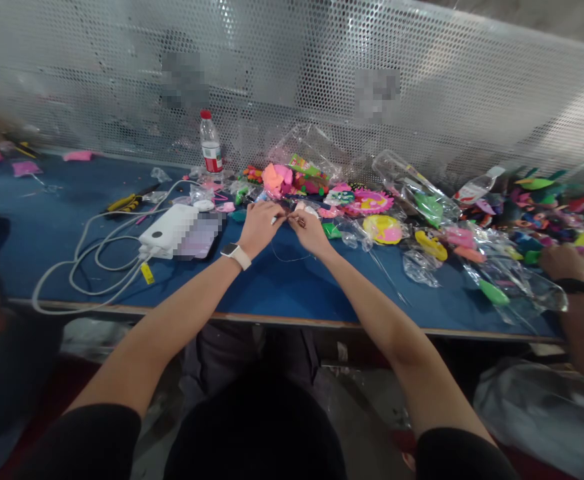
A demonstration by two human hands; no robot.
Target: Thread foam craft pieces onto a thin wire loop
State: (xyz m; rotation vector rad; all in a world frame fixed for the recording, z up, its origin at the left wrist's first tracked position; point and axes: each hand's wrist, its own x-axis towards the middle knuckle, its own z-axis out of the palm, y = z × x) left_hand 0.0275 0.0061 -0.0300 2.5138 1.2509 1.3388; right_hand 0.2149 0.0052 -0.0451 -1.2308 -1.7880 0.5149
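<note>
Two bare arms in short black sleeves reach forward from either side and converge ahead of the body. The left hand (263,225) is palm down with its fingers curled inward, a pale-strapped, square-faced watch (236,255) around the wrist just behind it. The right hand (308,228) faces it with bent fingers, its wrist bare. The fingertips of both hands nearly meet; whether they touch is too small to tell.

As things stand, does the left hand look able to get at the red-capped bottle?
Probably yes. The red-capped bottle stands upright beyond the left hand, and only low clutter seems to lie between. That hand works close to the right hand, though, and would have to break off first.
</note>
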